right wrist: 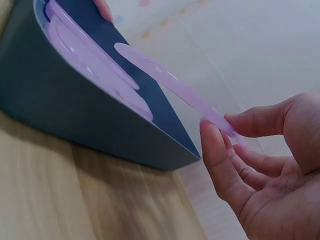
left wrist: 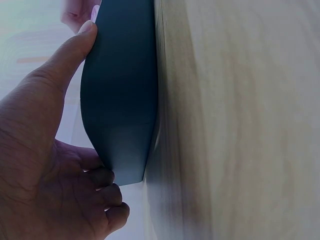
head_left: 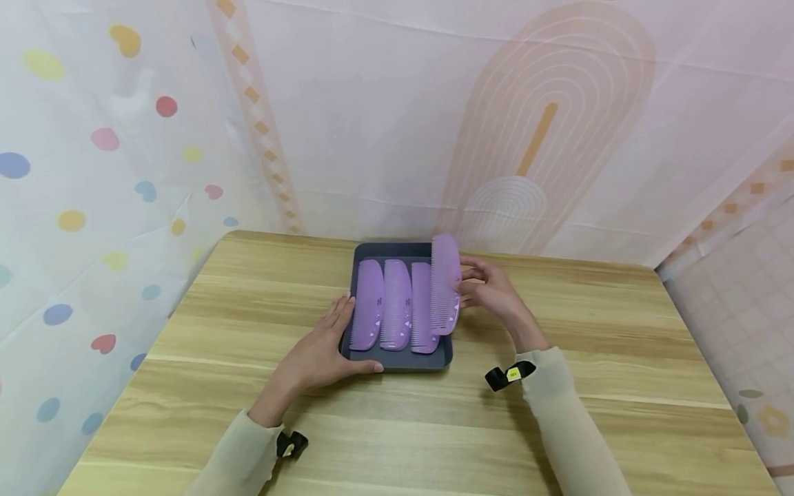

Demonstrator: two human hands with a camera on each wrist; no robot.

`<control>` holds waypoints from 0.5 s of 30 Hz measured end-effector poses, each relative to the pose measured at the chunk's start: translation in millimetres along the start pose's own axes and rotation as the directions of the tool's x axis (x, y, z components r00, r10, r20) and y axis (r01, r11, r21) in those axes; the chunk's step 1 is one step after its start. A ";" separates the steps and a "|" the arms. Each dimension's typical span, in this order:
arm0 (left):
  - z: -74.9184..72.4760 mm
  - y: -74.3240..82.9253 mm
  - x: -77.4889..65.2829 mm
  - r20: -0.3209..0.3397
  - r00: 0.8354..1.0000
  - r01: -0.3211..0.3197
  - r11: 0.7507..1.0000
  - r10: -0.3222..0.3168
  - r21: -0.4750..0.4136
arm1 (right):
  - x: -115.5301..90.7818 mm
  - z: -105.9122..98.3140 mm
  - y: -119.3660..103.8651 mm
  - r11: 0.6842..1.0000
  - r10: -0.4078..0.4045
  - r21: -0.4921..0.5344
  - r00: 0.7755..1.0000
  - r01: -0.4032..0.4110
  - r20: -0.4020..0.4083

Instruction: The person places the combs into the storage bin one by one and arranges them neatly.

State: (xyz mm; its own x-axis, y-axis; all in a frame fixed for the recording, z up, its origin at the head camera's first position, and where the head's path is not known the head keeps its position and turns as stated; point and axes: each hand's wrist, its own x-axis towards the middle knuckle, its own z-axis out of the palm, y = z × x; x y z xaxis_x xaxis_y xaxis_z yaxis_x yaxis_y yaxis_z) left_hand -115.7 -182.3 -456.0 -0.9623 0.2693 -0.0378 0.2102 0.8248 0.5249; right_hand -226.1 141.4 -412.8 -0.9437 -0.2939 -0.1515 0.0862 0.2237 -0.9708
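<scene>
A dark grey rectangular tray [head_left: 406, 361] lies on the table, holding three purple combs side by side: a left comb [head_left: 367, 303], a middle comb [head_left: 397, 303] and a right comb [head_left: 422, 310]. Above the tray's right side, my right hand [head_left: 490, 289] pinches another purple comb [head_left: 445, 286] between thumb and fingers, teeth facing left. In the right wrist view this comb [right wrist: 170, 82] slants above the tray's rim. My left hand [head_left: 322, 351] rests against the tray's near left corner, fingers along the left side, thumb [left wrist: 82, 37] touching the near rim.
The wooden table [head_left: 558, 427] stretches out on both sides of the tray. Behind it hangs a patterned cloth [head_left: 372, 124], close to the tray's far edge. Each wrist wears a black strap, such as the right strap [head_left: 496, 379].
</scene>
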 end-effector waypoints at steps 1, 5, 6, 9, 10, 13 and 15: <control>-0.3 0.4 0.2 0.000 1.000 0.000 1.000 0.000 -0.001 | 0.3 2.0 -0.1 1.000 -0.004 -0.003 1.000 0.004 0.003; -1.3 1.0 0.9 0.000 1.000 0.001 1.000 -0.001 -0.003 | 0.8 12.1 -0.8 1.000 -0.018 0.003 1.000 0.018 0.023; -1.3 0.7 1.1 0.000 1.000 0.001 1.000 -0.001 -0.001 | 1.0 14.9 -1.1 1.000 -0.018 0.008 0.999 0.018 0.028; -1.3 0.3 1.6 0.001 1.000 0.001 1.000 -0.001 -0.002 | 0.8 23.0 -2.7 1.000 -0.009 0.010 0.999 0.009 0.040; -1.1 0.1 1.7 0.001 1.000 0.002 1.000 -0.002 -0.003 | 1.3 25.6 -2.9 1.000 -0.004 0.009 0.999 0.004 0.042; -0.1 -0.7 2.2 0.000 1.000 0.004 1.000 -0.004 -0.002 | 2.4 32.3 -4.4 1.000 0.003 -0.014 0.999 -0.002 0.045; 0.6 -1.3 2.5 -0.001 1.000 0.004 1.000 -0.004 0.000 | 4.0 36.9 -4.9 1.000 0.004 -0.030 0.999 -0.002 0.046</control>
State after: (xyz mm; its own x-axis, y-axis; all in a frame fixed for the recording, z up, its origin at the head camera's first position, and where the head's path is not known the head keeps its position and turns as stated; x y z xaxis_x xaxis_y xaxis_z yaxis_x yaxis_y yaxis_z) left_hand -118.3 -182.4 -457.2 -0.9634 0.2651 -0.0392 0.2059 0.8259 0.5250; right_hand -218.5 104.9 -415.5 -0.9276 -0.3359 -0.1635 0.0786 0.2522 -0.9645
